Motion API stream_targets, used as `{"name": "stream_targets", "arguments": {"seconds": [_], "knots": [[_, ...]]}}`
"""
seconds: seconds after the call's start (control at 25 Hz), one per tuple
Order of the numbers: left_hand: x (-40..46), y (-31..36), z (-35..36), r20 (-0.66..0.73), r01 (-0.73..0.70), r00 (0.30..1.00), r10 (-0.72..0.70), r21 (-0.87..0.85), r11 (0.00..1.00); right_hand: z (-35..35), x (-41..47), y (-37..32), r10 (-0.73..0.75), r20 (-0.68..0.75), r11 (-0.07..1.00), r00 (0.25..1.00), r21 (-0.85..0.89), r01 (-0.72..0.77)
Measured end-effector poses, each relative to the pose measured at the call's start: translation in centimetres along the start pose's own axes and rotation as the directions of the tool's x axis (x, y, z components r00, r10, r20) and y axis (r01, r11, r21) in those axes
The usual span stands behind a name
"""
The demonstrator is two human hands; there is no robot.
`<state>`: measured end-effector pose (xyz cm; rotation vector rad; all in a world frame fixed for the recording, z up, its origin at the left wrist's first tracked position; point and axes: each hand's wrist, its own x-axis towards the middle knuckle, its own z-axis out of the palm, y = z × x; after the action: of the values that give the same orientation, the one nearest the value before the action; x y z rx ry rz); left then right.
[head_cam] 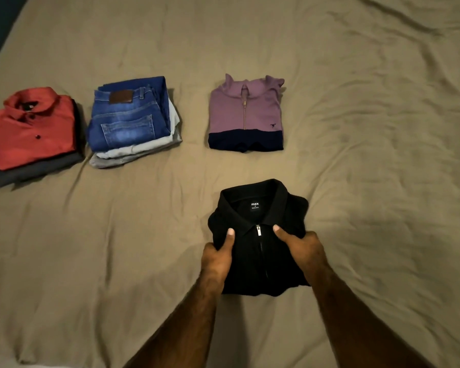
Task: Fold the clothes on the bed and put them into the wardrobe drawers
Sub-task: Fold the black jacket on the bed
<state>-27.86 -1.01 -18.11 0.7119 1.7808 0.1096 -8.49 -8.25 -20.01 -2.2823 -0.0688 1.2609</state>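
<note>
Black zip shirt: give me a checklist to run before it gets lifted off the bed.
1. Black zip shirt fully folded: ok.
2. Left hand grip on its left edge: ok.
3. Right hand grip on its right edge: ok.
4. Purple zip top, jeans stack and red shirt stack folded: ok.
5. Wardrobe drawer open: cannot tell, out of view.

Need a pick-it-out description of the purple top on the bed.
On the tan bed sheet, three folded lots sit in a row at the far side. The rightmost, straight beyond the black shirt in the hands, is the purple top. It alone lies single, not stacked, with a short zip and a navy band along its near edge.
</note>
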Motion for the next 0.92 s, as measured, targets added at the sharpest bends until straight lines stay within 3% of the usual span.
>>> {"name": "stream_targets", "arguments": {"seconds": [0.12,0.24,0.36,0.56,0.72,0.92], "knots": [[0.1,0.4,-0.6,0.120,0.003,0.993,-0.001,-0.022,1.000,-0.1,-0.2,0.0,-0.033,0.110,0.995,0.993,0.098,0.022],[0.0,1.3,-1.5,0.150,-0.139,0.977,0.153,-0.104,0.985,0.0,-0.8,0.1,-0.169,0.180,0.969,0.969,0.210,0.130],[-0.3,3.0,-2.5,0.191,-0.274,0.940,0.284,-0.077,0.959,-0.5,-1.7,-1.7,-0.281,0.218,0.942,0.935,0.247,0.226],[-1.0,12.0,-5.4,0.229,-0.418,0.872,0.434,-0.117,0.901,-0.8,-4.0,-11.2,-0.344,0.097,0.883,0.934,0.372,0.287],[-1.0,22.8,-7.4,0.243,-0.596,0.747,0.619,-0.169,0.785,-1.0,-4.4,-21.2,-0.494,-0.024,0.784,0.869,0.419,0.457],[1.8,33.6,-7.4,0.181,-0.676,0.712,0.678,-0.081,0.732,-1.9,-1.4,-31.5,-0.575,-0.136,0.758,0.807,0.283,0.587]]}}
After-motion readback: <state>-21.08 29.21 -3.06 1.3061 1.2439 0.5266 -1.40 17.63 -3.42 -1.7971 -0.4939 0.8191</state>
